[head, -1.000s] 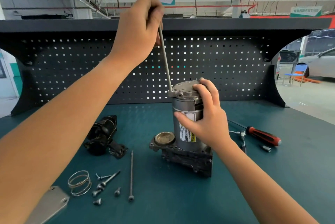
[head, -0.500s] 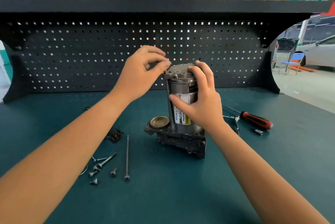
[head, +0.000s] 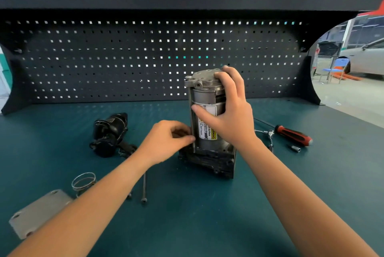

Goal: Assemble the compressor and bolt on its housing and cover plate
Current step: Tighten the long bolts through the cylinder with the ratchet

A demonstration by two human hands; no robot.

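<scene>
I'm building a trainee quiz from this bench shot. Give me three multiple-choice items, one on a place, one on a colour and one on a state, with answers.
1. Where does the grey cover plate lie?
A. near-left on the bench
B. in a drawer
C. hung on a hook

2. The screwdriver handle is:
A. blue
B. red and black
C. yellow

3. The compressor is:
A. lying on its side
B. lifted off the bench
C. upright, gripped by the right hand

Answers:
1. A, the plate lies flat at the near-left edge.
2. B, the grip is red with black sections.
3. C, it stands on its base with fingers round the cylinder.
</scene>
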